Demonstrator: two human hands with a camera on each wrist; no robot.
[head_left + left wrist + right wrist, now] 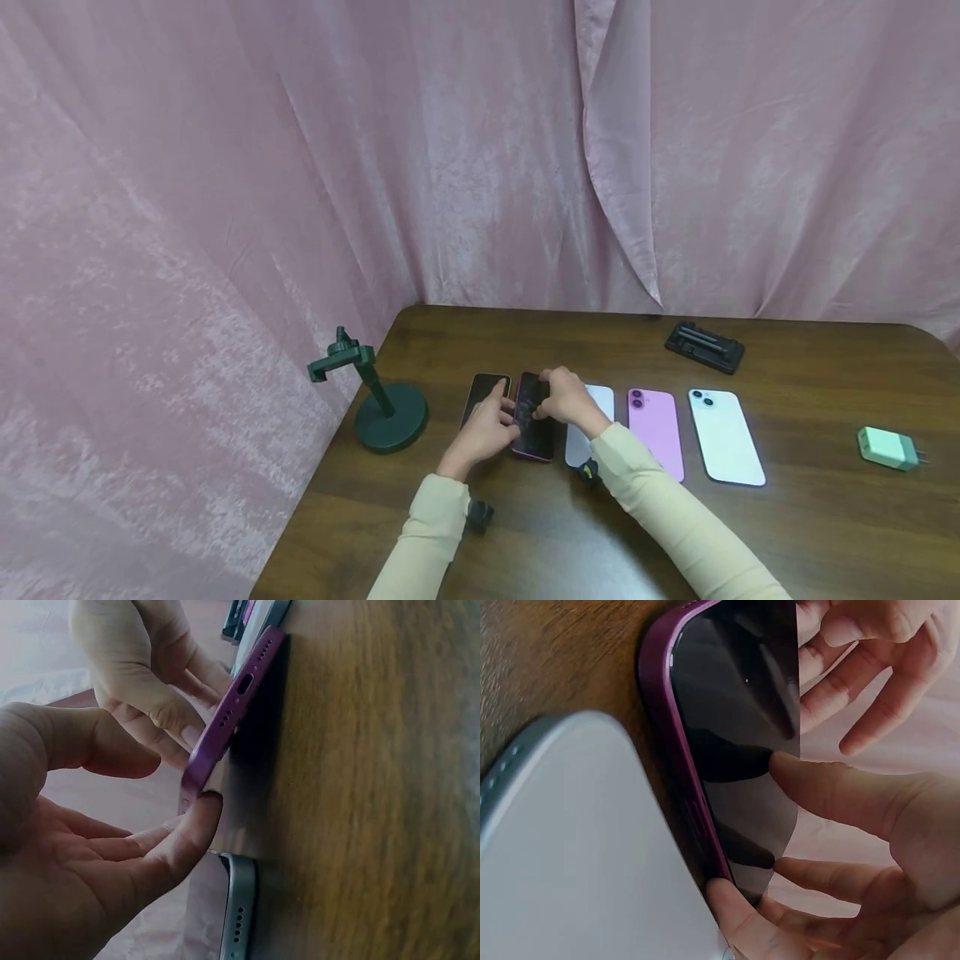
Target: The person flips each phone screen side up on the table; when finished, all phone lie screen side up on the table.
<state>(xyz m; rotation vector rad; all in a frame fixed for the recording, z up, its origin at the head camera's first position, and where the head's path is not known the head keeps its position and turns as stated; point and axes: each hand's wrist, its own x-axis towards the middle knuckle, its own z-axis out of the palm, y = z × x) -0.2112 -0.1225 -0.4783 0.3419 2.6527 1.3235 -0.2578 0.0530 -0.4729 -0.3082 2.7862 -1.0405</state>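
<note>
A purple-edged smartphone (534, 437) lies screen up between the hands, its left edge raised off the table in the left wrist view. My left hand (487, 429) touches that raised edge with a fingertip under it, thumb apart from the phone. From the other side my right hand (570, 398) holds the phone, thumb (795, 772) and a finger on the dark screen and another finger at its right side edge. Left of it, a dark-screened phone (482, 390) is partly covered by my left hand. A pale blue phone (602, 400) sits partly under my right hand and sleeve.
Further right lie a pink phone (656, 425) and a white phone (726, 437), both backs up. A green phone stand (392, 418) occupies the left edge. A black folded holder (705, 346) is at the back, a mint charger plug (887, 447) far right. Pink curtains surround the table (810, 533).
</note>
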